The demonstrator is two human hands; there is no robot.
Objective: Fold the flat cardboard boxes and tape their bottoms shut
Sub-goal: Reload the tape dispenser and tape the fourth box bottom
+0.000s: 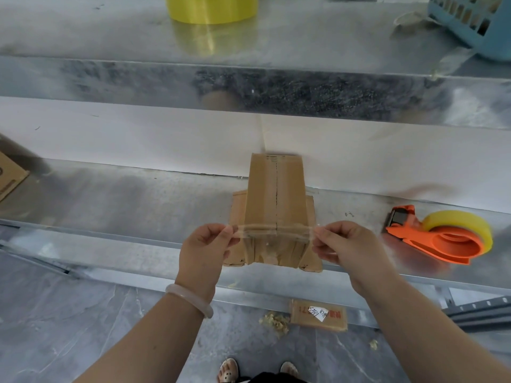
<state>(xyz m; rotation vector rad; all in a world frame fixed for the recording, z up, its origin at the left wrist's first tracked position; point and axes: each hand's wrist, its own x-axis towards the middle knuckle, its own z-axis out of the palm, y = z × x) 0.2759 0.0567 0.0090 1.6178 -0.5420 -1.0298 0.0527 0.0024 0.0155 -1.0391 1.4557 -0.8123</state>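
Note:
A small folded cardboard box (276, 194) stands bottom-up on the metal bench (124, 205), its bottom flaps meeting at a centre seam with tape along it. A clear strip of tape (273, 230) stretches across the box's near edge. My left hand (204, 250) pinches the strip's left end and my right hand (340, 244) pinches its right end. An orange tape dispenser (442, 239) with a yellow roll lies on the bench to the right of the box.
A big yellow tape roll (211, 8) and a blue basket (475, 23) sit on the upper shelf. Another cardboard box (9, 175) shows at the left edge. On the floor lie a flat cardboard piece (318, 315), scraps and metal rails (481, 313).

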